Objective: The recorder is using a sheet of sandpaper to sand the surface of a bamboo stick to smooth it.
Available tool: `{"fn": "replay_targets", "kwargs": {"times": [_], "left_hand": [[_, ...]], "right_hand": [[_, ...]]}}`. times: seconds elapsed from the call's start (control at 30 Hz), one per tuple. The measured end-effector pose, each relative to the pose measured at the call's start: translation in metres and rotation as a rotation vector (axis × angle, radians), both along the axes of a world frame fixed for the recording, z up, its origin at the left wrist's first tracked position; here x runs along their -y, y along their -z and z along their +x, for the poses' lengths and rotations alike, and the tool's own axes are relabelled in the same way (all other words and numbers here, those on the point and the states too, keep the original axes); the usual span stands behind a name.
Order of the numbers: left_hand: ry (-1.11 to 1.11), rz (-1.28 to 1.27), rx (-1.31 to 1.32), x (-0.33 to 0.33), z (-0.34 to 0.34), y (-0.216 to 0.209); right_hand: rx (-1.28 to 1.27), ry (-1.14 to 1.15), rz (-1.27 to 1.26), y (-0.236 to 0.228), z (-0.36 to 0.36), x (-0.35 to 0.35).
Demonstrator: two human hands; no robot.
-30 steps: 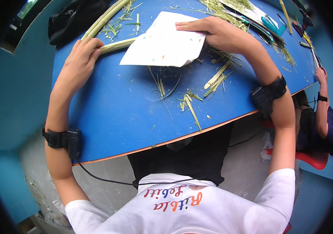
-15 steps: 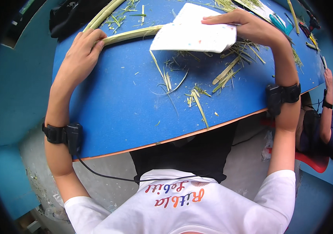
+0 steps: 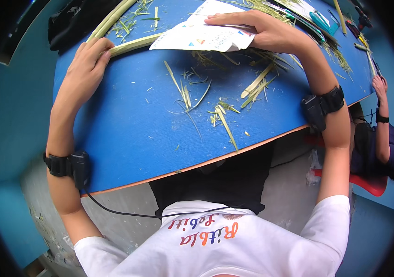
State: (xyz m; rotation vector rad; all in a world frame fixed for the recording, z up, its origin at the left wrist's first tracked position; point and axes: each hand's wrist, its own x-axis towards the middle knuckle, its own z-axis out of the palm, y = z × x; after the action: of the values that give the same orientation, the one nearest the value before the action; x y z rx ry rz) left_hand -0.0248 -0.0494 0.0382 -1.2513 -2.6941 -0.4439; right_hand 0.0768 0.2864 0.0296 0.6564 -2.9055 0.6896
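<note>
My left hand [image 3: 88,64] is closed around the near end of a pale green split stalk [image 3: 134,45], just above the blue table at the left. Over the stalk's far part lies a folded white sheet [image 3: 206,38] with small coloured prints; whether it is paper or cloth I cannot tell. My right hand [image 3: 268,31] grips this sheet from the right, fingers stretched along its top and thumb hidden. The stalk's far end is hidden under the sheet.
Thin green shavings [image 3: 224,120] and split strips [image 3: 257,83] litter the blue table [image 3: 146,120]. Longer stalks [image 3: 111,19] lie at the back left. Turquoise-handled tools [image 3: 321,23] sit at the back right. A co-worker's hand [image 3: 379,87] is at the table's right end.
My right hand and the white sheet have slid left along the stalk, toward my left hand. More of the sheet's printed side shows. My left hand keeps its hold; the whole view has shifted slightly.
</note>
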Motion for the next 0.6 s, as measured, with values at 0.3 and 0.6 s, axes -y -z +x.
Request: {"fn": "replay_targets", "kwargs": {"times": [0.3, 0.6], "left_hand": [[-0.018, 0.024, 0.017, 0.002, -0.006, 0.003], [0.158, 0.088, -0.134, -0.009, 0.0, 0.008]], "right_hand": [[0.172, -0.235, -0.039, -0.053, 0.004, -0.021], [0.13, 0.155, 0.196, -0.049, 0.007, -0.005]]}}
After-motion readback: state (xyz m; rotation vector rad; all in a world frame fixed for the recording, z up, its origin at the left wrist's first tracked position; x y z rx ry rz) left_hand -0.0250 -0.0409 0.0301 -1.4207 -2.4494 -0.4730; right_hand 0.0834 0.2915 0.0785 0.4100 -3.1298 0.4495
